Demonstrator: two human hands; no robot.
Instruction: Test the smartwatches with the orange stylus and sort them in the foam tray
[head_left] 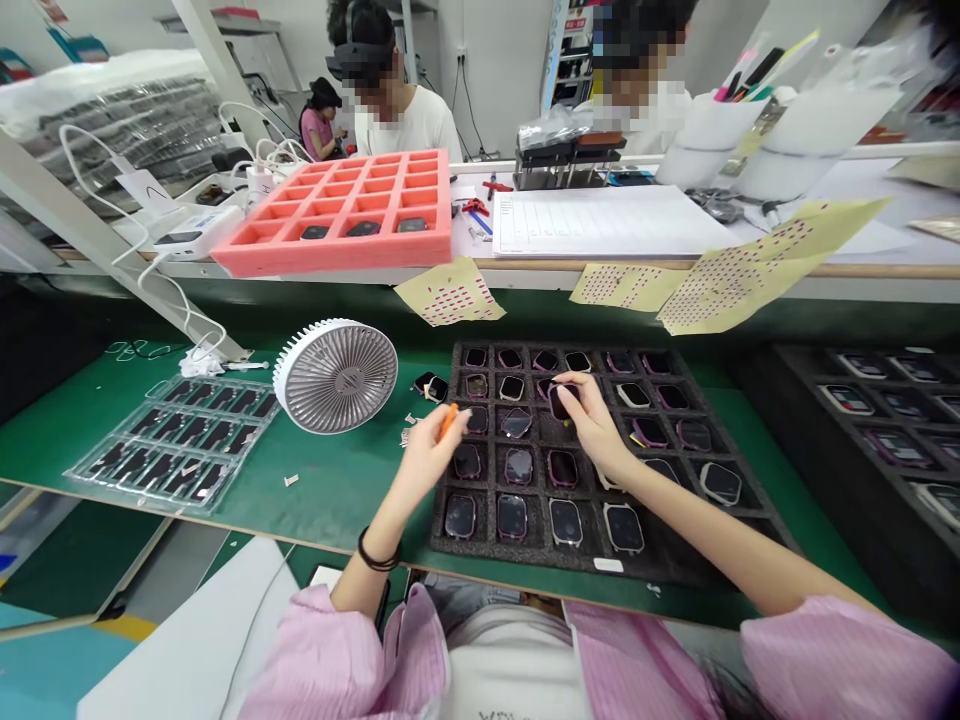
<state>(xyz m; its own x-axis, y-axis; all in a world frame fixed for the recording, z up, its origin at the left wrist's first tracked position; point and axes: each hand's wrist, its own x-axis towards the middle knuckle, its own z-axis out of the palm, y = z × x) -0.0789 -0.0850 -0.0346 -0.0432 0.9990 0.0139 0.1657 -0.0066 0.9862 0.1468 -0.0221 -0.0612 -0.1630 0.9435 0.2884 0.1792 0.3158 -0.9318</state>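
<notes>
Head view: both hands at black foam tray [491,490], near table [150,420] front edge.
Left hand [427,450]: fingers [457,418] narrow, pinching orange tool [448,422].
Right hand [592,420]: fingers [564,382] narrow on dark smartwatch body [561,402].

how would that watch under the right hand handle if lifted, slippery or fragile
The watch looks stiff and probably light for its size, being small and flat. Its glossy face may feel slippery and could scratch.

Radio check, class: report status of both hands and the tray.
Left hand pinching orange tool. Right hand on smartwatch case in black foam tray. Desk fan left of tray, not blocking.
</notes>
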